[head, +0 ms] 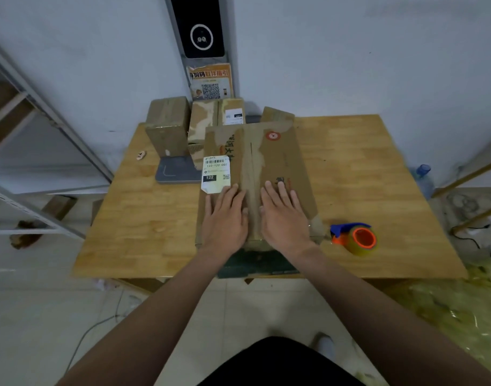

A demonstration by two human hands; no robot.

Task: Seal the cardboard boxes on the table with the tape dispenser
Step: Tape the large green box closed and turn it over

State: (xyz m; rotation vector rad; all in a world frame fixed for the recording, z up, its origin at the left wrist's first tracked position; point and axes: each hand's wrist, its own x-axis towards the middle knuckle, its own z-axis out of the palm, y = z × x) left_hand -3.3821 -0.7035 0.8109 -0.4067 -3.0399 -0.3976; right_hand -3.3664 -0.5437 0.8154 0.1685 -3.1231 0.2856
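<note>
Palms lie flat on the top of the large brown cardboard box at the near middle of the pale wooden table. The left hand and right hand are spread, fingers straight, one on each side of the centre seam, gripping nothing. This looks like the step of pressing the flaps shut, or smoothing tape along the seam. A glossy strip seems to run there, but I cannot tell whether it is fresh.

The blue and orange tape dispenser, with its roll of clear tape, lies on the table just right of the box, untouched. The next move probably calls for the right hand to reach right and take it while the left holds the flaps down.

Box contents are hidden, since the flaps are closed. A white shipping label sits on the left flap. Smaller brown cardboard boxes stand at the far edge, apparently closed too.
</note>
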